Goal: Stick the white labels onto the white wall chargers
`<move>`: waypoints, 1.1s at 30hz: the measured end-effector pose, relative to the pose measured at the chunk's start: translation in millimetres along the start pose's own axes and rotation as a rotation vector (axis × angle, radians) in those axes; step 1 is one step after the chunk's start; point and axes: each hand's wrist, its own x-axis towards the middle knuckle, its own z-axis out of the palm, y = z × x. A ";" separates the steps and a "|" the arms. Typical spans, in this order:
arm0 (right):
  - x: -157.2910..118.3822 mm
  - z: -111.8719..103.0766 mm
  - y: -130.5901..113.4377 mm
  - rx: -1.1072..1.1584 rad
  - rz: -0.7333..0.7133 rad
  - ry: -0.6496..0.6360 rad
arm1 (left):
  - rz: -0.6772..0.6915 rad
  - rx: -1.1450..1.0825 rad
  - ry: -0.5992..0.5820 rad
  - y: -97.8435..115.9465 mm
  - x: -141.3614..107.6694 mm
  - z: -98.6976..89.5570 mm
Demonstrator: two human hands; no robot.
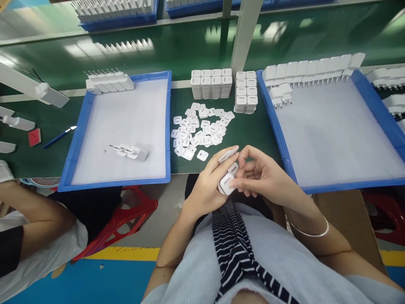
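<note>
My left hand (207, 183) is closed around white rounded-square charger covers. Printed lettering faces up on the front cover (226, 184), and another cover (233, 169) shows just behind it. More thin covers (228, 154) stick out between the left fingers. The thumb of my right hand (265, 173) presses on the edge of the front cover, its other fingers curled behind and partly hidden. Beyond the hands, a loose pile of similar covers (205, 126) is scattered on the green bench. Neat stacks of covers (211, 84) and printed covers (246, 93) stand behind the pile.
A blue-rimmed tray (168, 126) on the left holds white plug chargers (109, 82). The right tray (272, 122) has a row of chargers (311, 72) along its back. A post (245, 36) rises behind the stacks. At far left are a blue pen-like tool (60, 137) and another person's arm (38, 202).
</note>
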 end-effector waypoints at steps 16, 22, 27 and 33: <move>-6.0 9.7 10.7 -0.017 -0.140 0.198 | -0.099 -0.101 0.031 -1.1 -2.3 3.9; 1.9 9.2 18.7 0.057 -0.141 0.159 | -0.115 -0.129 -0.005 -1.7 -4.7 3.1; -1.6 -4.1 14.2 0.247 -0.197 0.103 | -0.200 -0.255 -0.004 4.1 -7.2 -1.5; -7.2 -18.5 14.2 0.294 -0.284 0.286 | -0.222 0.097 0.019 -6.8 3.1 -33.1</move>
